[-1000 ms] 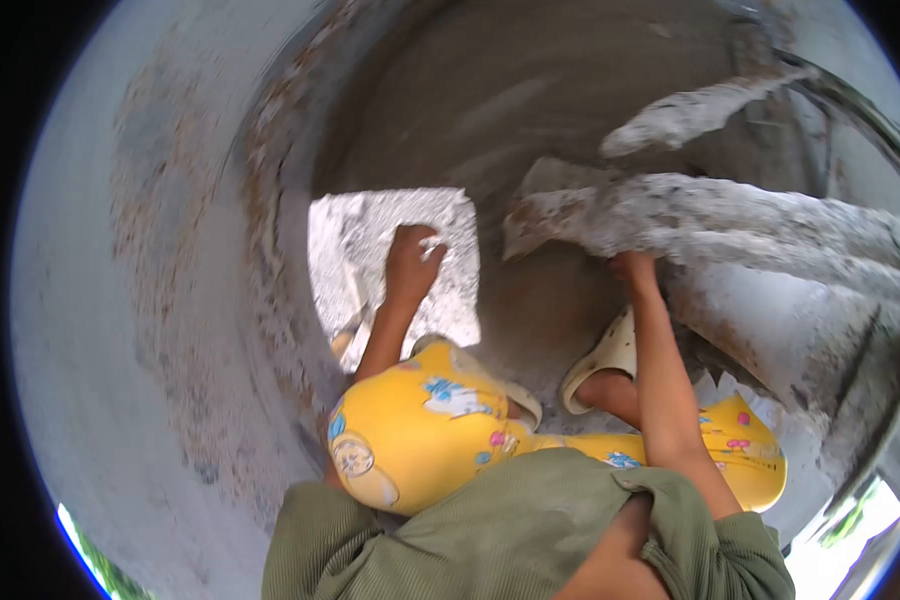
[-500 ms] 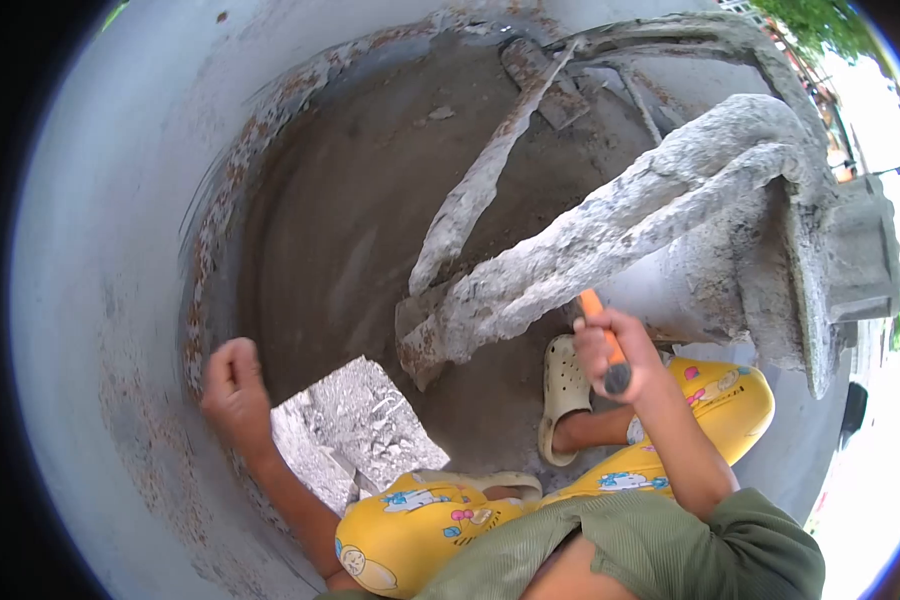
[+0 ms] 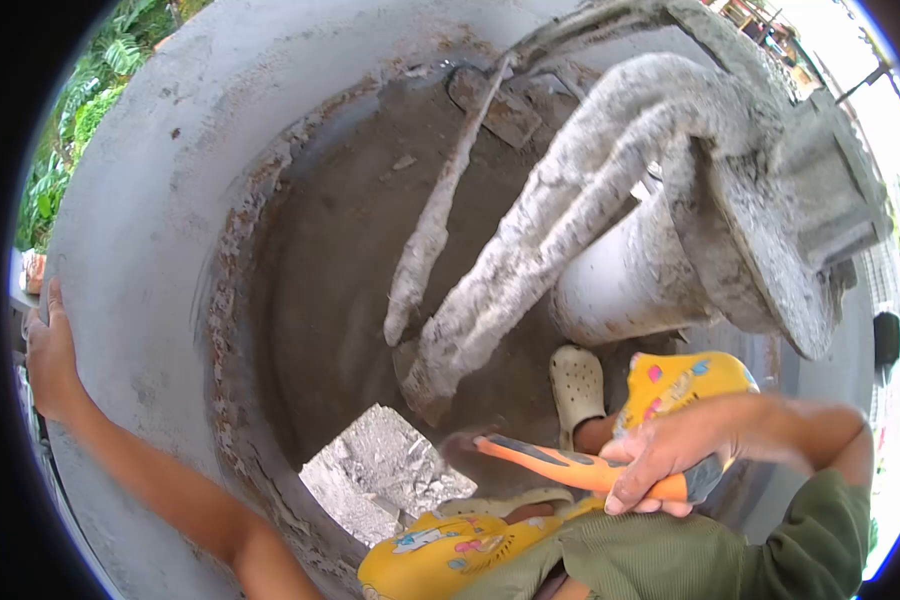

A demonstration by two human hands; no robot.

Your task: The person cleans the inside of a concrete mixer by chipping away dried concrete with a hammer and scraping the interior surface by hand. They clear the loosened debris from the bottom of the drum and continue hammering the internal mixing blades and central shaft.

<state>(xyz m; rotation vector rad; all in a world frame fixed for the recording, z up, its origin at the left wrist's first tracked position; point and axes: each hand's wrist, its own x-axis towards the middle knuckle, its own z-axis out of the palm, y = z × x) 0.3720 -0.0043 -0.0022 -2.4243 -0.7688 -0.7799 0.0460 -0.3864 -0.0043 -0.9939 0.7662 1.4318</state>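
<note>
My left hand [image 3: 52, 360] is at the outer rim of a large round mixer drum [image 3: 170, 190], its fingers bent over the edge. In my right hand [image 3: 670, 455] is a hammer [image 3: 545, 461] with an orange and black handle; its dark head is blurred and points left. Below the hammer head, a pale square-cornered piece [image 3: 385, 475] covered in broken cement rubble lies inside the drum by my legs. A thick mixing arm [image 3: 530, 240], crusted with cement, slants down in front of me. The hammer is apart from this arm.
A thinner crusted bar [image 3: 440, 210] stands left of the arm. The central column [image 3: 620, 270] and its crusted flange [image 3: 760, 250] rise at the right. A cream clog [image 3: 577, 385] is on the dusty drum floor [image 3: 330, 240]. Green plants [image 3: 90, 120] show beyond the rim.
My left hand has moved from inside the drum out to its rim. My right hand has drawn back toward me, and the hammer has swung to point left. The view has shifted.
</note>
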